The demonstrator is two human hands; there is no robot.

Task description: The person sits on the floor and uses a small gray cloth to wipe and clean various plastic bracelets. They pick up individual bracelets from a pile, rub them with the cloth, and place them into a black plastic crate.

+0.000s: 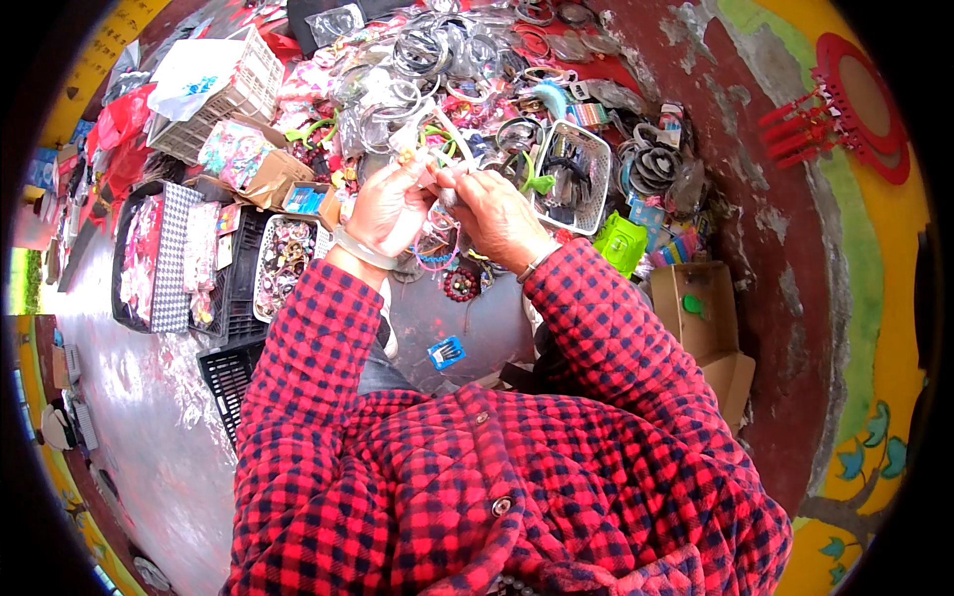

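Note:
My left hand [390,211] and my right hand [491,214] meet in front of me, above the pile of goods. Both have their fingers closed, fingertips pinched together around something small and pale that I cannot make out. A translucent bangle circles my left wrist, and a thin metal one my right. Just beyond the fingers a white basket [459,139] with green pieces is partly hidden. Right of my right hand stands a white plastic basket [602,159] holding dark items. A beaded bracelet [460,284] lies below the hands.
Hair hoops and bagged accessories [427,60] are heaped ahead. Left are a white crate [266,72], a black crate [227,382] and a basket of hair ties [288,263]. A green plastic basket [621,243] and cardboard box [701,338] stand right; a blue card [446,353] lies nearer.

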